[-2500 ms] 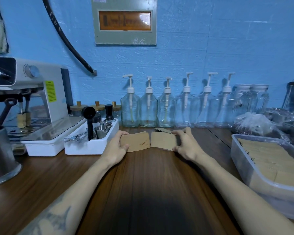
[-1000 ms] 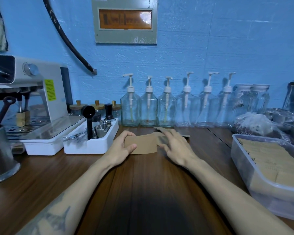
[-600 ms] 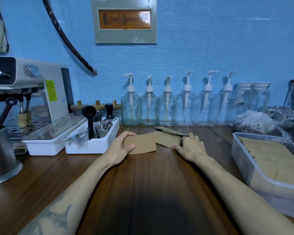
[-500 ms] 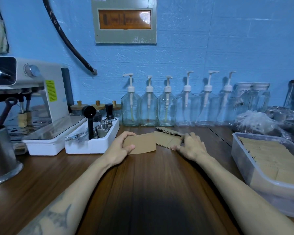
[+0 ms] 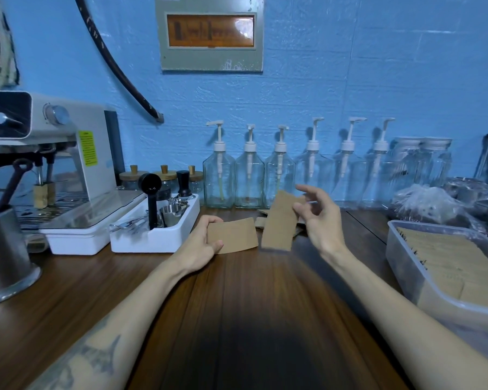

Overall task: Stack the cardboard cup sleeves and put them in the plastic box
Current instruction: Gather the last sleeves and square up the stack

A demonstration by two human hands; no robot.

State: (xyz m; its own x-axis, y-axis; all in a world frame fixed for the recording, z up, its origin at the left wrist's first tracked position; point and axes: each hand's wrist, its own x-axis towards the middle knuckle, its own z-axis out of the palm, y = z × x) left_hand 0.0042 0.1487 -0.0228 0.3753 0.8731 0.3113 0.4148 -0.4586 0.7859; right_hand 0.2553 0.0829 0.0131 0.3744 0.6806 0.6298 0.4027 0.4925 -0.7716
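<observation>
My left hand (image 5: 202,244) grips a flat brown cardboard sleeve (image 5: 234,239) by its left end, low over the wooden counter. My right hand (image 5: 320,220) is raised above the counter and pinches the upper end of a second sleeve (image 5: 279,222), which hangs nearly upright and is blurred. More loose sleeves (image 5: 261,222) lie on the counter behind it, partly hidden. The clear plastic box (image 5: 423,288) stands at the right edge and holds several stacked sleeves.
A row of glass pump bottles (image 5: 248,178) lines the blue wall. A white tray (image 5: 155,236) with metal tools sits left of my left hand, next to a coffee machine (image 5: 54,153) and a steel jug (image 5: 3,249). Plastic bags (image 5: 428,204) lie behind the box.
My right hand has lifted a sleeve off the loose pile and raised it upright. My left hand has kept its sleeve in about the same place.
</observation>
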